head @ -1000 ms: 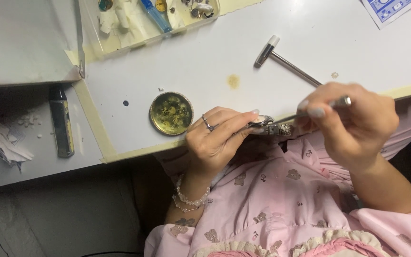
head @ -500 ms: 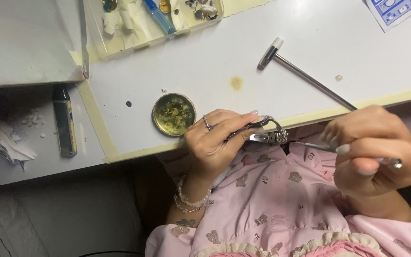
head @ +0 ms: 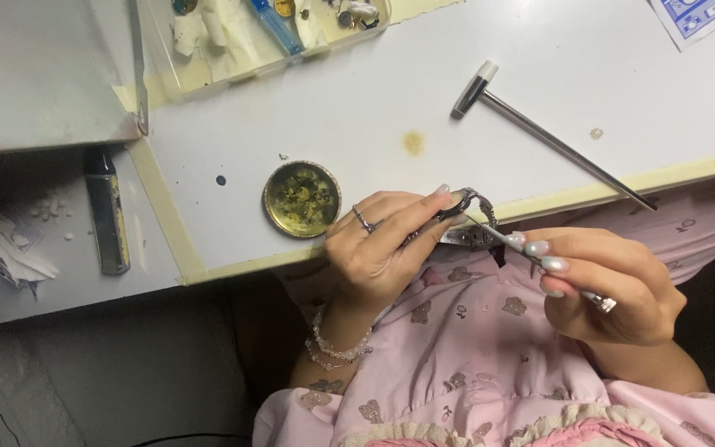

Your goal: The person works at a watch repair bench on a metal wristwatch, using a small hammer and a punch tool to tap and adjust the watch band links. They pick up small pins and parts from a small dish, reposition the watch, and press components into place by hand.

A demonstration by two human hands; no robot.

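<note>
Right at the table edge, the left hand (head: 378, 248) pinches a wristwatch (head: 463, 217) between thumb and fingers, closed firmly round it, with the watch just over the yellowish lip of the white table (head: 357, 108). A ring shows on one finger and a bead bracelet (head: 331, 346) circles the wrist. The right hand (head: 610, 285) is curled tight around a thin metal tool (head: 539, 261), held like a pen, its tip meeting the watch at the band end; exactly what the tip touches is too small to tell. Both hands hover above a pink patterned lap.

On the table, a round brass dish (head: 301, 199) sits just left of the left hand, full of small greenish bits. A small hammer (head: 539, 136) lies farther back, head to the left, its handle running down to the right edge. At the top, a clear tray (head: 266, 29) holds odds and ends. Off to the left, on a lower shelf, lies a dark tube (head: 107, 219) beside scraps of paper (head: 6, 248).
</note>
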